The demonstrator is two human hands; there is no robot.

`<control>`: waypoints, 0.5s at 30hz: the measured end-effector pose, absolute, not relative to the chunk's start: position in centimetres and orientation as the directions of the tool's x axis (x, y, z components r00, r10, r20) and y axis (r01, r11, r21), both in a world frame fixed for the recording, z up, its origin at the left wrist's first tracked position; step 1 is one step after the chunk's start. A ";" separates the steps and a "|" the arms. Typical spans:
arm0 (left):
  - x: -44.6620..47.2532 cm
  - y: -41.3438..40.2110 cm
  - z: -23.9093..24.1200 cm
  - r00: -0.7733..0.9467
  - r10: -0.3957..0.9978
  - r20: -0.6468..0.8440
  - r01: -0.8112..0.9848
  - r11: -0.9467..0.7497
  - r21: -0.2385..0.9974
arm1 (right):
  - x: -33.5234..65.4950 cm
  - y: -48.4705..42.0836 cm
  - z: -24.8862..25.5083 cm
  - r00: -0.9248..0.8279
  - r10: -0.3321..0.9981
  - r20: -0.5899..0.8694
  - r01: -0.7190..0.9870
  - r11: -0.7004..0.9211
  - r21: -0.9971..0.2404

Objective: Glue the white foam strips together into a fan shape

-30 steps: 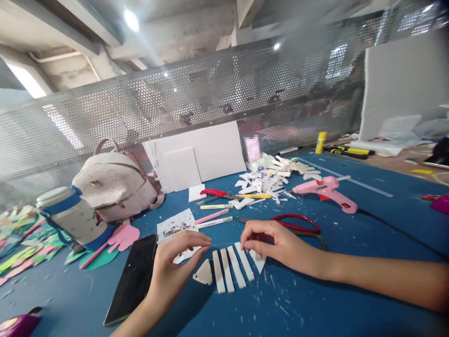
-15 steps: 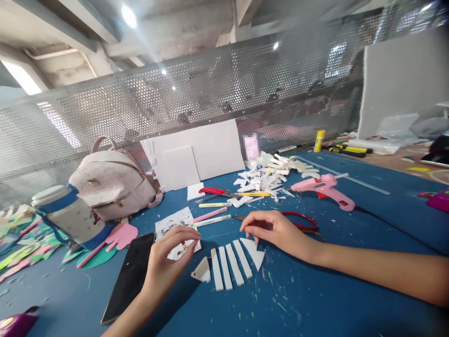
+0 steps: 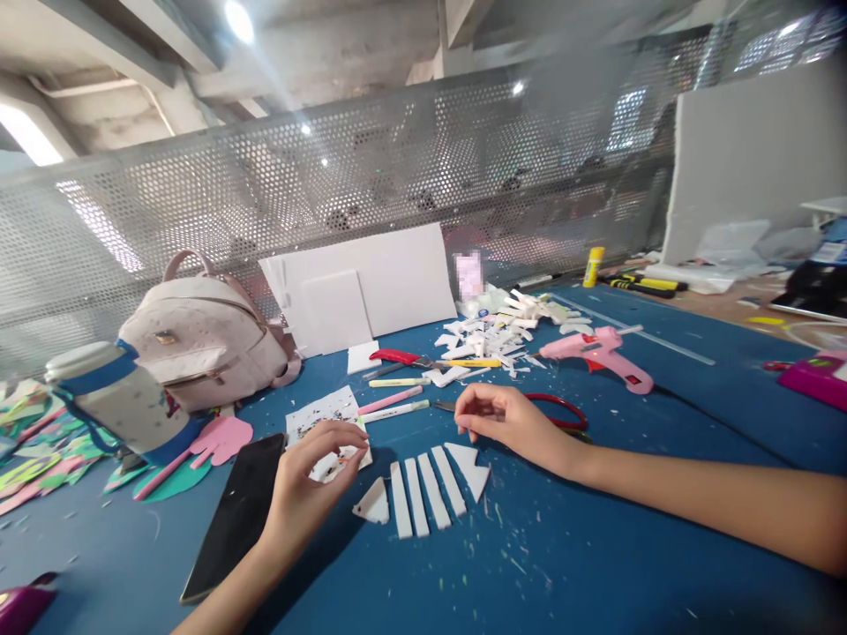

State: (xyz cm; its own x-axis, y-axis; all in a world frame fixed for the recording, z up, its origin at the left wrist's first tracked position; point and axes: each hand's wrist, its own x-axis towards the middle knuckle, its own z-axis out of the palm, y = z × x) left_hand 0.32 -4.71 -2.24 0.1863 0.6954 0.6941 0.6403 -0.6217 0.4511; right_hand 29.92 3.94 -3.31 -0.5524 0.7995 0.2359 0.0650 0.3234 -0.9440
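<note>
**Checking the Row of White Pieces**

We judge the step in hand to be laying out and spacing the row on the counter. Four white strips lie side by side, apart, between a triangular piece at left and a notched piece at right.

Our left hand is held loosely curved left of the row, thumb and fingers parted, with nothing visible between them. Our right hand is curled beyond the row's far right end; its fingertips partly cover one another, so we cannot tell whether they meet or pinch anything.

Any correction calls for a light fingertip nudge on one piece, leaving its neighbours undisturbed.

Note the limits of view. Our left hand hides part of the speckled sheet; our right hand covers the middle of the scissors. The left piece's dark corner spot may be a hole or a mark. The magenta object at near left is cut off.
</note>
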 end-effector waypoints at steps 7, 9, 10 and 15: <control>0.2 -4.8 -2.3 0.162 0.714 0.681 0.646 -0.599 0.474 | 29.9 3.6 -3.0 -0.559 0.795 0.234 0.089 0.338 -0.937; 0.2 -4.8 -2.5 0.158 0.719 0.677 0.644 -0.595 0.481 | 29.9 3.6 -3.1 -0.566 0.790 0.236 0.096 0.347 -0.933; 0.2 -4.8 -2.5 0.156 0.722 0.674 0.642 -0.593 0.486 | 29.9 3.5 -3.2 -0.570 0.787 0.237 0.099 0.353 -0.931; 0.2 -4.7 -2.7 0.126 0.743 0.657 0.621 -0.576 0.532 | 29.9 3.5 -3.4 -0.583 0.773 0.248 0.113 0.380 -0.918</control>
